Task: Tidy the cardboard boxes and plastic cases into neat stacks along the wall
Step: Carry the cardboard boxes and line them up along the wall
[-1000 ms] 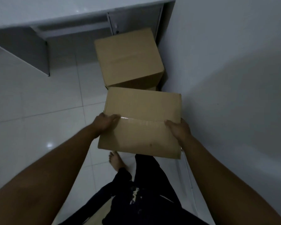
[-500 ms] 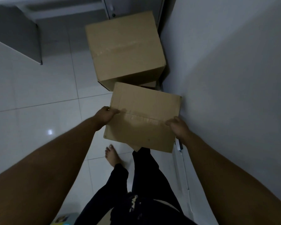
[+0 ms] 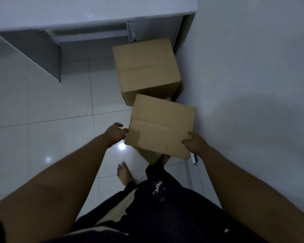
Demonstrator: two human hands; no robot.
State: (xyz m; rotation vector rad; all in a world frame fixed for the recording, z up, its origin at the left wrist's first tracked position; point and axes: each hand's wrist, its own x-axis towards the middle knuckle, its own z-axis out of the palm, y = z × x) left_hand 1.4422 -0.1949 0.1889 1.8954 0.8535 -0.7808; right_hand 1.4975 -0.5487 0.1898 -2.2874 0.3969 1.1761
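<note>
Big box already against wall, seemingly another under it. Smaller box held up beside wall, left hand clasping one edge, right hand the other (thumb on top). Not yet stacked; plastic cases unseen.

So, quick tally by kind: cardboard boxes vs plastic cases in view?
Cardboard boxes: 2, the held box and the far box by the wall.
Plastic cases: 0 in view.
Total: 2. A cardboard sliver under the far box may be a third.

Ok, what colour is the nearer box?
The nearer box is plain brown cardboard; the head view shows it.
</note>
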